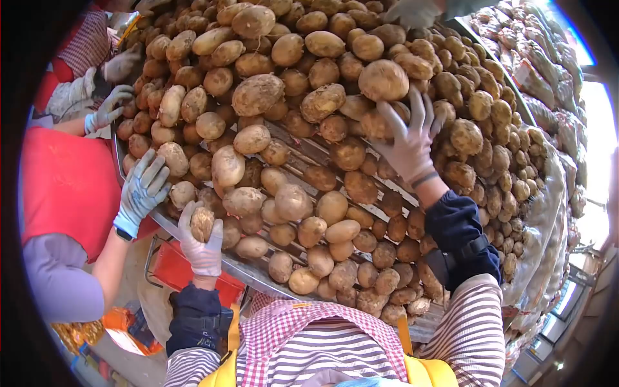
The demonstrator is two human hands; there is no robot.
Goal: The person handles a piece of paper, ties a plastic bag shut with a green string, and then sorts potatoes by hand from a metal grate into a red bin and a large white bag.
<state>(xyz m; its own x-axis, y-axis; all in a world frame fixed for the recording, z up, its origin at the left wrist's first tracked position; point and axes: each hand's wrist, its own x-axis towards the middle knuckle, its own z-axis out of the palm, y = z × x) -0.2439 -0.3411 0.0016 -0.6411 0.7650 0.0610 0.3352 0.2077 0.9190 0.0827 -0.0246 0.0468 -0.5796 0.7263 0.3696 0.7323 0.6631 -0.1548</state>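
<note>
Many brown, soil-marked potatoes (292, 202) lie heaped on a slatted metal sorting table (293, 164). My left hand (205, 253), in a pale glove, is at the table's near left edge with its fingers wrapped round a potato (202, 224). Over the right part of the heap, my gloved right hand (409, 138) reaches out with fingers spread. Its fingertips lie against potatoes, just below a large round potato (383, 80). Whether the palm touches any of them is hidden.
On the left, a co-worker in a red apron (68, 184) has a blue-and-grey gloved hand (140, 193) at the table edge. Further gloved hands reach in at far left and top. Filled mesh sacks (538, 71) stand right. A red crate (174, 264) sits below the table.
</note>
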